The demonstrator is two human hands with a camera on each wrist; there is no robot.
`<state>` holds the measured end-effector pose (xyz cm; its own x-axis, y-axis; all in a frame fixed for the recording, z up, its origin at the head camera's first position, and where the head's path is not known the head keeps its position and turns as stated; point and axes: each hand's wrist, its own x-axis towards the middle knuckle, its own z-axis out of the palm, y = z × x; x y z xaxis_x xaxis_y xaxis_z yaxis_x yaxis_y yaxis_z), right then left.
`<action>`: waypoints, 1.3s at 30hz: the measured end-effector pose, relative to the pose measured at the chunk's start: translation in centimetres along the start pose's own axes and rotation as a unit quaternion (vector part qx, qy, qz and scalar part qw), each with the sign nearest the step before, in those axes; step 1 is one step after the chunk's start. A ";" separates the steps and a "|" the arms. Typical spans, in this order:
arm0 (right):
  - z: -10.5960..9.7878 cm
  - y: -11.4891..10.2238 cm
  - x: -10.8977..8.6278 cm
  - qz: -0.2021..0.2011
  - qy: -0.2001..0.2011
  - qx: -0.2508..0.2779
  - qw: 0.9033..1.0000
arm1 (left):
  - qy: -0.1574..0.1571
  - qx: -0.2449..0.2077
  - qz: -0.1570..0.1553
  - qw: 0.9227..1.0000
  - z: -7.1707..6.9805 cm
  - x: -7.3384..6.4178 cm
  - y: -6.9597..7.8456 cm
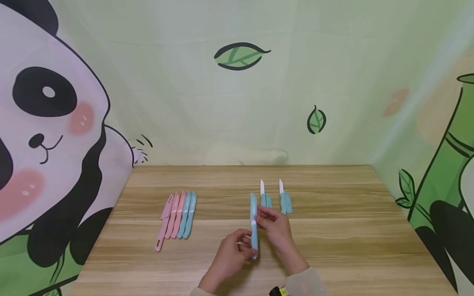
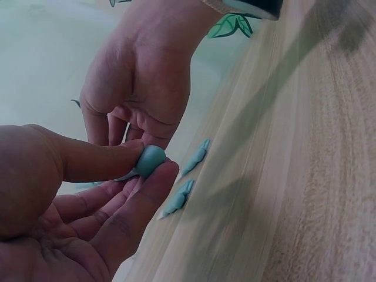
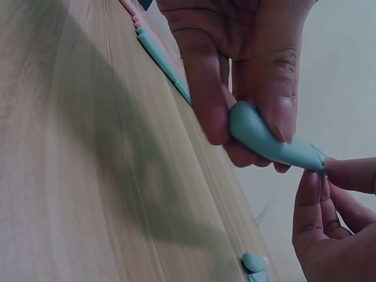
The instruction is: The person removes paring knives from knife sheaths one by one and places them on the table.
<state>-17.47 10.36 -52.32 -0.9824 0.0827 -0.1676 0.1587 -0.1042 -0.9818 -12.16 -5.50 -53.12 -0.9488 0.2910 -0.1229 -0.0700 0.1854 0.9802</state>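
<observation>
Blue sheathed knife [image 1: 254, 232], pinched at its handle end by the left hand [image 1: 232, 251] and mid-length by the right hand [image 1: 277, 231], above a wooden table [image 1: 352, 242]. Behind lie two bare-bladed blue knives [image 1: 283, 201] beside sheaths [image 1: 289, 202]; leftward, a row of pink and blue utensils [image 1: 184, 218].

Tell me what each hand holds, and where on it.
One slim light-blue sheathed knife: the left hand pinches the handle near its butt end, the right hand near where the sheath begins.
</observation>
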 end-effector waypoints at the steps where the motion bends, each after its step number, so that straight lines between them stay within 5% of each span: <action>1: 0.0 0.0 0.0 -0.001 0.001 0.001 1.000 | -0.001 -0.003 0.000 1.000 0.0 0.0 0.0; 39: 0.0 -1.5 1.1 0.003 -0.012 -0.011 1.000 | 0.000 -0.007 0.000 1.000 0.1 -0.5 -0.1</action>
<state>-18.79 10.59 -51.01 -0.9835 0.0588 -0.1713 0.1662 -0.0830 -0.9826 -11.66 -5.62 -53.19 -0.9487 0.2912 -0.1227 -0.0740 0.1730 0.9821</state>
